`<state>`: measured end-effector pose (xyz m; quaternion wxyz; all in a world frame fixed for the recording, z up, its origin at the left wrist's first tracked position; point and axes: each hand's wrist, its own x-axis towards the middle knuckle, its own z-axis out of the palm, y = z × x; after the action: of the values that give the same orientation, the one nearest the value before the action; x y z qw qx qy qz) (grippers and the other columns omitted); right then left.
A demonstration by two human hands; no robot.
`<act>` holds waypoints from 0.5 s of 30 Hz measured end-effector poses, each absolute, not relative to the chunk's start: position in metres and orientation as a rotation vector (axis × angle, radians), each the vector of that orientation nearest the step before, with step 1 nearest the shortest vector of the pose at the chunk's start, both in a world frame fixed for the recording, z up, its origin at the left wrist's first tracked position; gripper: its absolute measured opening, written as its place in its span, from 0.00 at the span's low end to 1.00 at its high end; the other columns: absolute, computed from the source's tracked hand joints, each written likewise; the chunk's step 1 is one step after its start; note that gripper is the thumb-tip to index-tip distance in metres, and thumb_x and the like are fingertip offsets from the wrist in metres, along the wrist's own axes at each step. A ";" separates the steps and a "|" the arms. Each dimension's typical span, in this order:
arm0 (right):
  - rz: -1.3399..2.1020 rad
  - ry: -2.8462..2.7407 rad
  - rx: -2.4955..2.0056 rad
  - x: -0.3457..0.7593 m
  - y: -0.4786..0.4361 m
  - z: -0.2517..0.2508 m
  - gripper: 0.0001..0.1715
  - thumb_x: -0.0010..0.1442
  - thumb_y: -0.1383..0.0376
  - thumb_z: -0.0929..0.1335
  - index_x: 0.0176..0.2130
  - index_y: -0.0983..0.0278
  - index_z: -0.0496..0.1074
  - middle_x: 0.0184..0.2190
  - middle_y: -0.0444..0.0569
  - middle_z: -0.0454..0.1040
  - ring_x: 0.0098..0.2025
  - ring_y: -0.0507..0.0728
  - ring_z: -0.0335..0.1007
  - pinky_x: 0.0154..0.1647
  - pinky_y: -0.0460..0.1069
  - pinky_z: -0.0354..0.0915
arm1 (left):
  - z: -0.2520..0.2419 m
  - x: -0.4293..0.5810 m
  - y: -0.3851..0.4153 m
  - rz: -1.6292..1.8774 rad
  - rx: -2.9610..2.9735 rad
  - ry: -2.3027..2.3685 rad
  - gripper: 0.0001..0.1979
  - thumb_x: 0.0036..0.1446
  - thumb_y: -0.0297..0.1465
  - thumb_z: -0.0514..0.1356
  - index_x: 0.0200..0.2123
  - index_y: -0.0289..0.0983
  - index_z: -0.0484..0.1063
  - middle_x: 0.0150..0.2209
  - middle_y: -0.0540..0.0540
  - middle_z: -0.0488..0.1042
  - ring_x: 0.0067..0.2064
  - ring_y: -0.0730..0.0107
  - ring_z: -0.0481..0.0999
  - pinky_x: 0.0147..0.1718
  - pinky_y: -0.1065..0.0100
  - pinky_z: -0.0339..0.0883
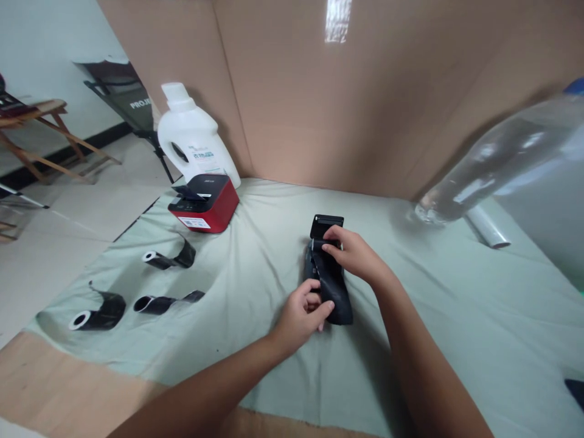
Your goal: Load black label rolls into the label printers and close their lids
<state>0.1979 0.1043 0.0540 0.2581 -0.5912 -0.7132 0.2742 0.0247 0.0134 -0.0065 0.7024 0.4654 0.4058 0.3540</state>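
Note:
A small dark handheld printer lies on the cloth with its lid flipped up at the far end. A roll of black film sits at its open top, and a loose black strip from it drapes toward me over the printer. My right hand has its fingers closed on the roll from the right. Lower down, my left hand grips the strip, thumb on top and fingers curled at the printer's left side. The strip hides much of the printer's body.
Several black film rolls lie at the left. Behind them stand a red and black box-shaped printer and a white jug. A clear bottle leans at the right by a silvery roll. A cardboard wall closes the back.

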 end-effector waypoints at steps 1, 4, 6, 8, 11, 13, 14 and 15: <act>0.741 -1.944 -1.627 0.198 0.104 0.054 0.05 0.61 0.65 0.67 0.40 0.61 0.70 0.41 0.50 0.79 0.42 0.59 0.72 0.44 0.53 0.64 | -0.007 0.024 0.014 0.761 1.054 0.899 0.23 0.52 0.50 0.69 0.34 0.38 0.66 0.19 0.58 0.65 0.17 0.79 0.62 0.19 0.74 0.55; 0.732 -1.989 -1.662 0.198 0.101 0.056 0.05 0.62 0.65 0.66 0.40 0.60 0.69 0.39 0.49 0.79 0.39 0.58 0.72 0.40 0.51 0.63 | -0.009 0.022 0.015 0.659 1.125 0.894 0.25 0.53 0.53 0.67 0.25 0.38 0.65 0.19 0.53 0.69 0.17 0.78 0.65 0.19 0.73 0.57; 0.720 -2.019 -1.670 0.198 0.099 0.058 0.05 0.63 0.66 0.65 0.40 0.60 0.69 0.38 0.48 0.78 0.38 0.58 0.71 0.39 0.51 0.63 | -0.011 0.021 0.015 0.609 1.141 0.887 0.26 0.53 0.54 0.66 0.25 0.37 0.68 0.21 0.49 0.74 0.18 0.77 0.67 0.20 0.73 0.58; 0.698 -2.036 -1.687 0.197 0.097 0.060 0.05 0.63 0.66 0.65 0.41 0.60 0.69 0.37 0.48 0.77 0.38 0.58 0.71 0.38 0.50 0.62 | -0.012 0.021 0.015 0.580 1.142 0.865 0.26 0.54 0.54 0.65 0.26 0.37 0.69 0.23 0.47 0.77 0.19 0.76 0.68 0.20 0.73 0.59; 0.648 -2.054 -1.746 0.194 0.094 0.062 0.06 0.64 0.67 0.64 0.42 0.60 0.68 0.37 0.50 0.75 0.40 0.60 0.70 0.40 0.51 0.63 | -0.012 0.021 0.015 0.552 1.157 0.839 0.25 0.56 0.53 0.65 0.25 0.37 0.69 0.21 0.47 0.75 0.20 0.74 0.71 0.21 0.73 0.59; 0.634 -2.059 -1.780 0.193 0.092 0.064 0.06 0.65 0.68 0.64 0.43 0.60 0.68 0.38 0.52 0.74 0.42 0.61 0.70 0.42 0.52 0.64 | -0.011 0.021 0.016 0.535 1.163 0.847 0.24 0.56 0.52 0.66 0.25 0.37 0.68 0.20 0.48 0.75 0.20 0.73 0.71 0.20 0.73 0.59; 0.636 -2.056 -1.793 0.192 0.092 0.064 0.07 0.66 0.68 0.63 0.44 0.60 0.68 0.38 0.52 0.74 0.43 0.62 0.69 0.43 0.52 0.64 | -0.010 0.022 0.016 0.529 1.166 0.854 0.24 0.56 0.52 0.66 0.25 0.37 0.68 0.20 0.48 0.74 0.20 0.73 0.71 0.20 0.73 0.59; 0.642 -2.052 -1.806 0.192 0.092 0.064 0.07 0.66 0.68 0.63 0.44 0.60 0.67 0.38 0.53 0.73 0.44 0.62 0.69 0.44 0.52 0.65 | -0.009 0.022 0.017 0.525 1.167 0.859 0.24 0.56 0.51 0.66 0.25 0.37 0.67 0.20 0.48 0.75 0.20 0.73 0.71 0.21 0.73 0.59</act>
<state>0.1916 0.0915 0.0643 0.1658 -0.6343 -0.7206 0.2256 0.0220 0.0165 -0.0091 0.7176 0.5274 0.3882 0.2372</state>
